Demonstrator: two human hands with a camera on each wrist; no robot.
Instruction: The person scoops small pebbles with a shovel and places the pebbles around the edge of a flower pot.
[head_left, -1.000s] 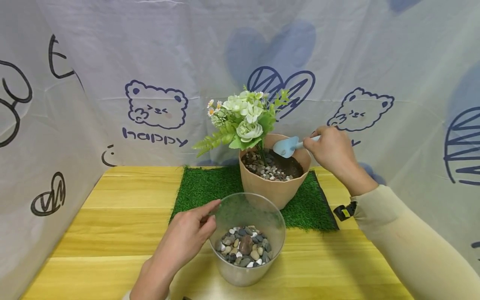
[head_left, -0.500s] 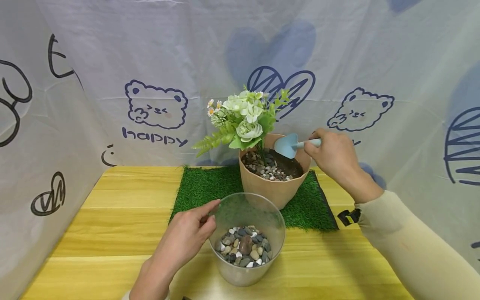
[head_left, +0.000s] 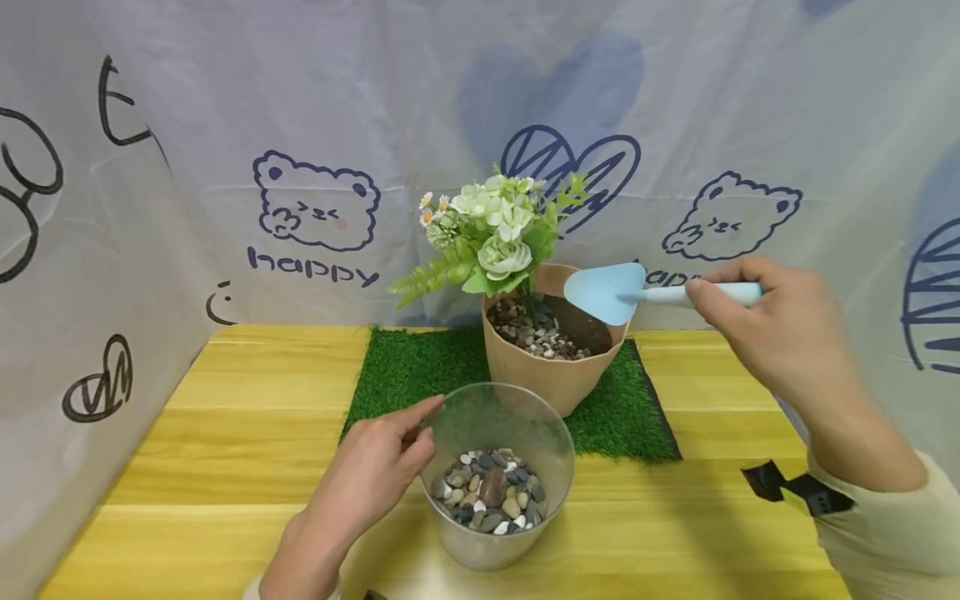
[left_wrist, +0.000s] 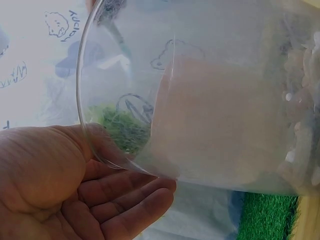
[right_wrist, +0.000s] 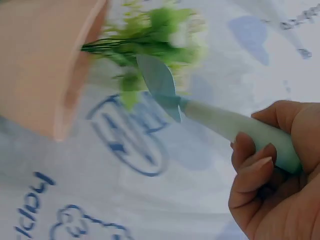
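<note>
My right hand [head_left: 787, 333] grips the handle of a light blue garden trowel [head_left: 606, 292], its blade over the right rim of a peach flowerpot [head_left: 551, 383]. No load shows on the blade. In the pot stand artificial white-green flowers [head_left: 504, 242], with pebbles [head_left: 551, 342] over part of the dark soil [head_left: 588, 333]. My left hand [head_left: 378, 467] touches the left rim of a clear plastic bucket [head_left: 498, 546], index finger extended. Several mixed pebbles [head_left: 491, 492] lie at the bucket's bottom. In the left wrist view, the fingers [left_wrist: 135, 212] rest loosely along the outside wall.
The pot stands on a green artificial grass mat [head_left: 420, 367] behind the bucket, on a yellow wood-grain table [head_left: 247, 433]. A white printed cloth [head_left: 187, 125] hangs close behind the pot and along both sides.
My right hand has drawn back to the right and towards me, carrying the trowel from over the soil to the pot's right rim. My left hand stays at the bucket.
</note>
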